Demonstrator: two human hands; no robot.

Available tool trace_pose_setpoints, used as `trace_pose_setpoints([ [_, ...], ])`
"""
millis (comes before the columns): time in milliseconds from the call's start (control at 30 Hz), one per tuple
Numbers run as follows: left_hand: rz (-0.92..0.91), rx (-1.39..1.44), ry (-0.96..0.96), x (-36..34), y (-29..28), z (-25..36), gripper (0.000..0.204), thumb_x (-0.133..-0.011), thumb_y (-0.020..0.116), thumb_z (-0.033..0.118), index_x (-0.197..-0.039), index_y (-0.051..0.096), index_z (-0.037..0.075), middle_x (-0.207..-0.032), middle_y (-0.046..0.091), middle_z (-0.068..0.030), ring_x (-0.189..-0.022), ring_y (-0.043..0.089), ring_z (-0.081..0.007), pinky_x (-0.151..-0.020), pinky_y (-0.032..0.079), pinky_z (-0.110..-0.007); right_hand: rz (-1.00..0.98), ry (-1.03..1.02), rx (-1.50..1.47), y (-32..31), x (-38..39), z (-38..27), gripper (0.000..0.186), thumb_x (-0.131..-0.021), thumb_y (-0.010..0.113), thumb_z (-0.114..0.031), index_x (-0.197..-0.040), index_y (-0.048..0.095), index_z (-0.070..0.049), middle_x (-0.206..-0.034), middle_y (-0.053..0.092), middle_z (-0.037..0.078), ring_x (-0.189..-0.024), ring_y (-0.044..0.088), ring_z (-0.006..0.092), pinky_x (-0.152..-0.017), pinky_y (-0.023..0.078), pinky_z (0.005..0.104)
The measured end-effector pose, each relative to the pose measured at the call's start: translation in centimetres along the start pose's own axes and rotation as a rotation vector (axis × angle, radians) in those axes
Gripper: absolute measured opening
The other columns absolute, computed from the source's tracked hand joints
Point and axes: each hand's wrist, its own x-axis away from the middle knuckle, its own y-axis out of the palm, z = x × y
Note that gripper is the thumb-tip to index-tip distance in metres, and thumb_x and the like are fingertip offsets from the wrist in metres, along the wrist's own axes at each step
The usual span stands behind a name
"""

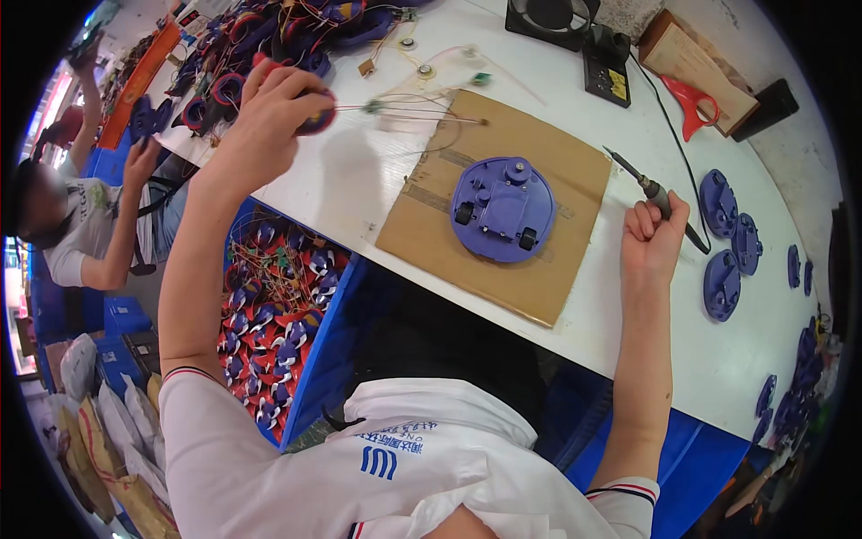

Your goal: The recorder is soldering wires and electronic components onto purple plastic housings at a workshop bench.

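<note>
My left hand [265,126], at the upper left, is closed on a round dark-and-red part [319,115] with wires [404,106] and a small green board trailing to the right over the table. My right hand [651,234] grips a soldering iron [654,190] by its handle, its tip pointing up-left beside the cardboard mat [413,220]. On the mat lies a round purple plastic base [503,211] with two black wheels.
The white table [341,198] also holds a part pile [278,27], fan [543,20], iron stand [606,72], red tool [691,112] and several purple bases [723,283]. A blue bin [319,364] of red-and-blue parts sits below. A co-worker [81,229] works at left.
</note>
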Motion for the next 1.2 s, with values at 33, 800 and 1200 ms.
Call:
trace_pose_setpoints([
  [33, 0.048, -0.077, 0.002, 0.2, 1.1, -0.5, 0.04, -0.068, 0.066, -0.008, -0.105, 0.067, 0.006, -0.122, 0.061, -0.0079, -0.126, 0.049, -0.0275, -0.115, 0.023, -0.046, 0.013, 0.005, -0.002, 0.0, 0.1, 0.0, 0.024, -0.092, 0.059, -0.018, -0.075, 0.05, -0.003, -0.059, 0.037, -0.002, -0.045, 0.026, 0.007, -0.043, 0.02, 0.0233],
  [800, 0.301, 1.179, -0.263, -10.7, 6.8, 13.0, 0.015, -0.089, 0.067, 0.012, -0.099, 0.07, 0.001, -0.086, 0.07, -0.0041, -0.078, 0.062, -0.009, -0.07, 0.05, -0.024, -0.163, -0.049, 0.295, 0.8, 3.0, 1.4, 0.022, -0.094, 0.056, -0.023, -0.088, 0.059, -0.002, -0.063, 0.041, -0.001, -0.048, 0.03, 0.0072, -0.044, 0.023, 0.0236],
  [1200, 0.569, 1.019, -0.411, -2.9, 6.2, 18.7, 0.014, -0.067, 0.082, 0.004, -0.078, 0.073, 0.008, -0.06, 0.049, 0.002, -0.063, 0.043, -0.0115, -0.056, 0.033, -0.027, -0.257, -0.048, 0.389, 0.8, 3.4, 2.8, 0.02, -0.096, 0.055, -0.02, -0.086, 0.057, -0.002, -0.062, 0.039, -0.002, -0.047, 0.028, 0.0054, -0.044, 0.024, 0.0227],
])
